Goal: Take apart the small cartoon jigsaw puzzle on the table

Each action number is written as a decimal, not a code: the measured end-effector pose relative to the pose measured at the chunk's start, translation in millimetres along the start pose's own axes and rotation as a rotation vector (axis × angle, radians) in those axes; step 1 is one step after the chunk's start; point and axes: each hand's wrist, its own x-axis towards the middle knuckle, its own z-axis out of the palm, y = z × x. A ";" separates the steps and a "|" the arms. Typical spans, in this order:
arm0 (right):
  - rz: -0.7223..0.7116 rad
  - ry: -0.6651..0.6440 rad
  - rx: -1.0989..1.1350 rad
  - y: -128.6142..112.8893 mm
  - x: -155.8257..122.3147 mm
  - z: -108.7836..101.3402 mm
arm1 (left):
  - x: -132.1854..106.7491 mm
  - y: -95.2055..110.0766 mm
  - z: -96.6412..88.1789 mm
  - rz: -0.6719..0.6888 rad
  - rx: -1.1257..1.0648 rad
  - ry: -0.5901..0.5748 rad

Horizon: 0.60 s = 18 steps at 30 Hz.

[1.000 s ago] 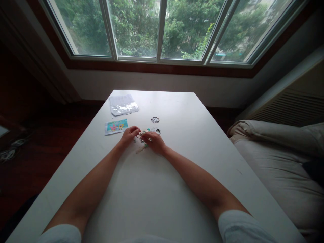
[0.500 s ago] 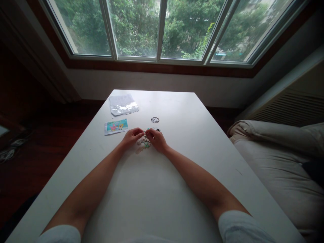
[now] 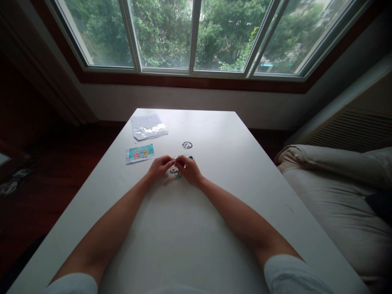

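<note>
White table (image 3: 196,228) with small pieces (image 3: 175,173), printed picture (image 3: 141,152), plastic packet (image 3: 150,127).

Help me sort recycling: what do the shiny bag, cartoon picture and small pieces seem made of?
Shiny bag: probably glossy plastic film, with crinkled glints. Cartoon picture: perhaps printed paper or card, flat, pale-bordered; finish unclear. Small pieces: too tiny to tell.

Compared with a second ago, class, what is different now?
The left hand has shifted right and slightly nearer the person, over the small pieces; the right hand has edged right. Whether either grips a piece is unclear. The picture card and plastic packet stayed put.
</note>
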 end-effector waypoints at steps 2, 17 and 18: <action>-0.005 0.005 0.002 -1.1 0.0 0.3 | 0.2 2.0 0.0 -0.008 -0.025 0.003; -0.430 -0.411 -0.245 -15.1 -1.8 -6.5 | 5.6 -8.1 -12.6 -0.040 0.054 0.163; -0.460 -0.437 -0.289 -16.6 -2.3 -6.0 | 5.9 -8.9 -13.1 -0.042 0.054 0.155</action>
